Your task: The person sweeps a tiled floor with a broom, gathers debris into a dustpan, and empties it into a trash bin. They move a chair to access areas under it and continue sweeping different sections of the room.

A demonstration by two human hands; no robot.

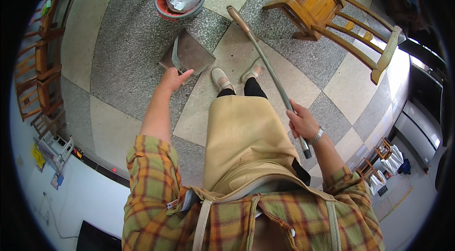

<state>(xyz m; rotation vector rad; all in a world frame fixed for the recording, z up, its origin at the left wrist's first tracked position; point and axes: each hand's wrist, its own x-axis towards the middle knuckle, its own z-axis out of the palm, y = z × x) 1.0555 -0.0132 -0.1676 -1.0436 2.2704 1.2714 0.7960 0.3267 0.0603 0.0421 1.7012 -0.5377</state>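
My left hand grips the handle of a metal dustpan, its flat pan lying low over the floor left of my feet. In my right hand is the grey metal handle of a broom. It slants up and left from my hand to a brown, narrow head, seen edge-on; its bristles are mostly hidden. A few small dark specks lie on the tiles between dustpan and broom.
A round bin lined with clear plastic stands beyond the dustpan. At the upper right is a wooden chair. Stacked wooden chairs line the left wall. The floor has pale and speckled grey tiles.
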